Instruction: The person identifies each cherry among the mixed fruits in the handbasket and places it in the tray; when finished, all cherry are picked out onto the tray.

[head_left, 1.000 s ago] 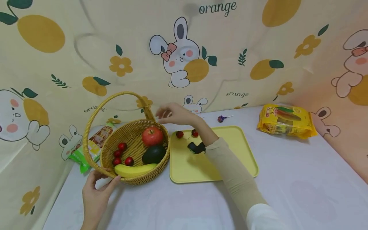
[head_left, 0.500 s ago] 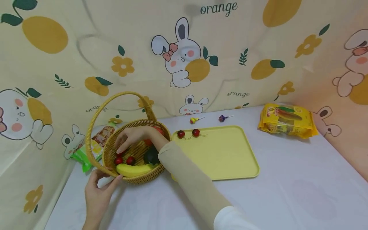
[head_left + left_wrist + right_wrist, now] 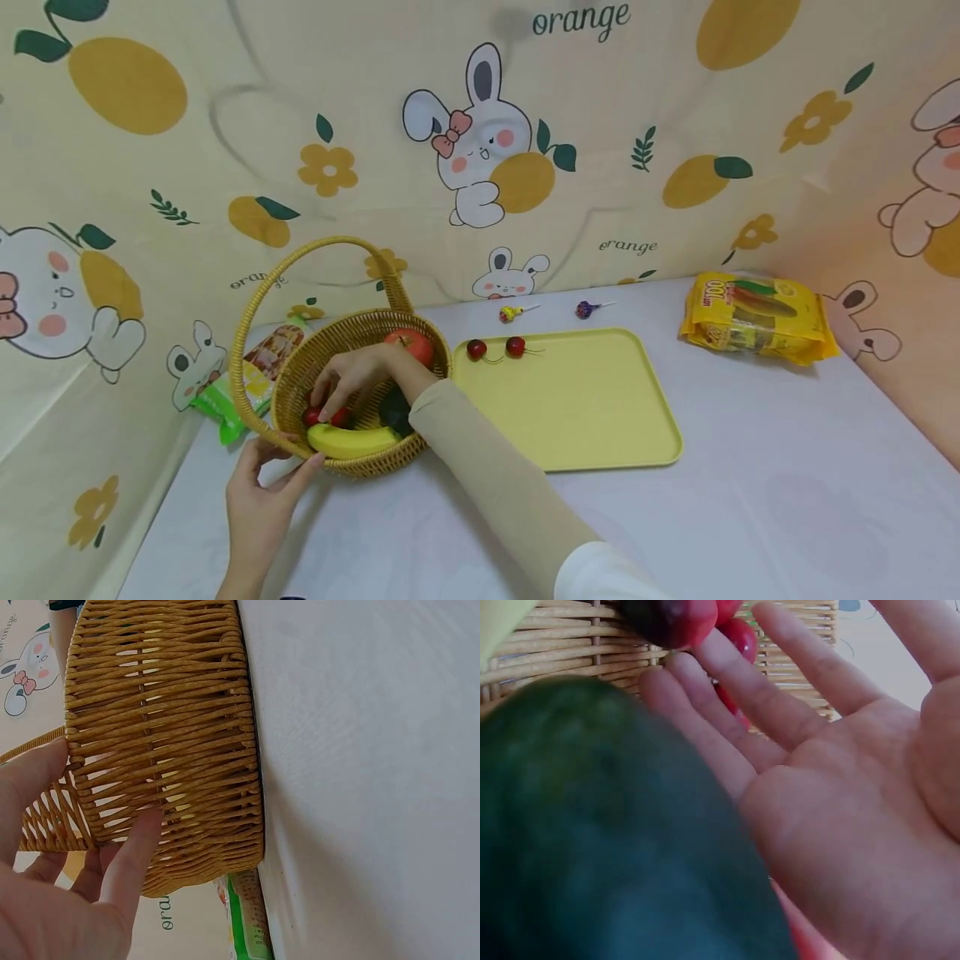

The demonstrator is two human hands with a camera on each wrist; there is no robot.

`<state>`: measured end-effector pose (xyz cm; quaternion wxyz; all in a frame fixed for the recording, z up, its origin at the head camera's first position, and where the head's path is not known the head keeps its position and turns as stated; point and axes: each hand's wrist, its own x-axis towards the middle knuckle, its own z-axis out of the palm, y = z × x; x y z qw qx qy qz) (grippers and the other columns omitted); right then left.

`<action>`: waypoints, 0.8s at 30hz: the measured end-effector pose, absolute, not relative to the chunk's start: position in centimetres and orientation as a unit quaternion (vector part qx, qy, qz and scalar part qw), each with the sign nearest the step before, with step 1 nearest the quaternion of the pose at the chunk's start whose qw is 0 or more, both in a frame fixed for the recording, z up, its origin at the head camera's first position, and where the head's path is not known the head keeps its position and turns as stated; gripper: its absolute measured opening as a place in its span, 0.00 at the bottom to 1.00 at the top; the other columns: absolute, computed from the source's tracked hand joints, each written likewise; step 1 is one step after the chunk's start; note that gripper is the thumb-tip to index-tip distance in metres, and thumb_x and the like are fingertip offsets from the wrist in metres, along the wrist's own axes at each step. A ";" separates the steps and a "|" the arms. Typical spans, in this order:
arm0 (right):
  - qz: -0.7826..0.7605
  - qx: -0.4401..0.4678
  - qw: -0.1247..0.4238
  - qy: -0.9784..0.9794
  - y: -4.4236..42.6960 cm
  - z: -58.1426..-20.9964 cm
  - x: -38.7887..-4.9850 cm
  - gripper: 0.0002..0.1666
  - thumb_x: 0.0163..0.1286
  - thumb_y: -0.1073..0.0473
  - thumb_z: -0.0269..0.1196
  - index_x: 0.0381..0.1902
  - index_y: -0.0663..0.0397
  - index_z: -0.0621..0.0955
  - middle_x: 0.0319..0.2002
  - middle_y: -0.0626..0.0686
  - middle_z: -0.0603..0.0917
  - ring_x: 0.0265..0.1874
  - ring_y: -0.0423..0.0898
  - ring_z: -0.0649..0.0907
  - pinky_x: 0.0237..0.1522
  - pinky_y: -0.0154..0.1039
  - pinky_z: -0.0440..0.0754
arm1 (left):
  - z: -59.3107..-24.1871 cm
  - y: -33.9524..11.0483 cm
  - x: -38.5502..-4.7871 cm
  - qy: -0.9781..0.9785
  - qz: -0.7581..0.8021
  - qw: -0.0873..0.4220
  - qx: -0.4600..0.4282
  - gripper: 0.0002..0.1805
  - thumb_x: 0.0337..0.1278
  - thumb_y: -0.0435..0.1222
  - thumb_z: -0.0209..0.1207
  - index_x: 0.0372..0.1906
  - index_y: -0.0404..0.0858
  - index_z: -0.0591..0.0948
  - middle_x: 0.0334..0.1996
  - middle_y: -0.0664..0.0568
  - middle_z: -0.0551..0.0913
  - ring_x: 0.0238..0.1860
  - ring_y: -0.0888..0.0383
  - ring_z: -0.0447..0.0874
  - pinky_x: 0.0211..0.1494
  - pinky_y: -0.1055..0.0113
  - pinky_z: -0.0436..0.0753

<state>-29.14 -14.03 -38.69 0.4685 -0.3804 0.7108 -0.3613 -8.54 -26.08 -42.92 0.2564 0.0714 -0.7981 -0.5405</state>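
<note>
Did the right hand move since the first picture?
Yes. Against the yellow tray, the right hand has moved left and nearer: from by the tray's far left corner to inside the basket, at the red fruits.

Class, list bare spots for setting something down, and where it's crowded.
Free: the yellow rectangular tray, right of the beige sleeve and two red cherries; the white tabletop in front of the yellow plastic packet. Crowded: the round brown wicker basket, with colourful fruit and the right hand inside.
</note>
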 end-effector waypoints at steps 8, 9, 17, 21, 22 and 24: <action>-0.330 -0.398 0.487 0.704 -13.9 -39.0 -29.4 0.23 0.66 0.67 0.68 0.59 0.62 0.79 0.47 0.52 0.83 0.43 0.40 0.82 0.51 0.38 0.86 | -42.9 -26.1 -8.6 -0.799 -0.540 0.249 0.082 0.23 0.46 0.21 0.72 0.48 0.29 0.77 0.42 0.51 0.77 0.45 0.61 0.75 0.38 0.79 0.86; -0.330 -0.399 0.487 0.703 -13.9 -39.0 -29.4 0.23 0.66 0.70 0.67 0.59 0.63 0.79 0.46 0.54 0.83 0.42 0.41 0.82 0.50 0.38 0.86 | -43.0 -26.1 -8.6 -0.800 -0.539 0.248 0.084 0.23 0.46 0.22 0.73 0.49 0.29 0.77 0.42 0.51 0.77 0.45 0.61 0.75 0.38 0.79 0.86; -0.321 -0.384 0.509 0.700 -13.8 -38.4 -29.2 0.21 0.64 0.78 0.64 0.55 0.64 0.81 0.38 0.55 0.80 0.32 0.44 0.81 0.42 0.42 0.88 | -43.0 -26.2 -8.6 -0.800 -0.540 0.248 0.082 0.23 0.46 0.21 0.72 0.49 0.29 0.77 0.42 0.51 0.76 0.45 0.61 0.75 0.38 0.79 0.86; -0.341 -0.426 0.467 0.696 -13.4 -37.4 -29.4 0.20 0.64 0.78 0.64 0.53 0.63 0.81 0.39 0.56 0.80 0.34 0.43 0.80 0.40 0.41 0.88 | -43.0 -26.2 -8.7 -0.799 -0.540 0.252 0.081 0.23 0.46 0.21 0.72 0.49 0.29 0.77 0.41 0.52 0.76 0.45 0.61 0.75 0.38 0.79 0.86; -0.353 -0.442 0.450 0.691 -13.0 -36.9 -29.4 0.20 0.63 0.78 0.64 0.53 0.65 0.81 0.40 0.57 0.81 0.35 0.43 0.80 0.41 0.42 0.88 | -43.0 -26.2 -8.7 -0.799 -0.540 0.252 0.081 0.23 0.46 0.21 0.72 0.49 0.29 0.77 0.41 0.52 0.77 0.45 0.61 0.75 0.38 0.78 0.86; -0.379 -0.472 0.412 0.681 -11.9 -35.8 -29.6 0.20 0.63 0.77 0.64 0.54 0.66 0.81 0.42 0.58 0.82 0.38 0.44 0.80 0.41 0.41 0.87 | -43.0 -26.2 -8.7 -0.798 -0.541 0.253 0.082 0.23 0.45 0.21 0.73 0.49 0.29 0.77 0.41 0.52 0.77 0.45 0.61 0.76 0.38 0.78 0.87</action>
